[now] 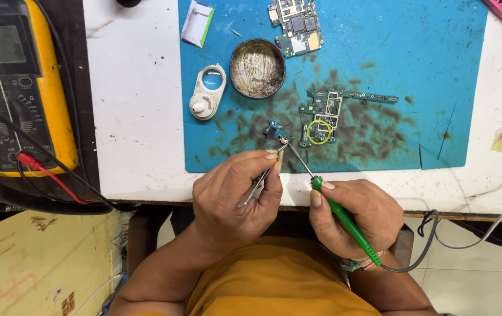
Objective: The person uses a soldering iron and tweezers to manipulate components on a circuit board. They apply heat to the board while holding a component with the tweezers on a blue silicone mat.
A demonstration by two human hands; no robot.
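The left hand (239, 190) is closing tightly around one pair of metal tweezers (262, 175), whose tips are pinching a small blue circuit piece (275, 131) lying on the near part of the blue work mat (438, 88). The right hand (353, 213) is gripping one green-handled soldering iron (344, 219) like a pen, fingers wrapped shut around the handle, and its thin tip is touching that same small piece just beside the tweezer tips. A grey cord is trailing from the iron off to the right.

Two larger circuit boards are lying on the mat: one green board (327, 114) just right of the small piece, with a yellow ring on it, and another board (295, 24) at the far edge. One round tin (257, 68) is sitting between them, with one white oval part (208, 92) to its left. One small white-and-green packet (197, 23) is lying far left on the mat. One yellow multimeter (19, 88) is resting at the far left, with a red lead plugged into it.
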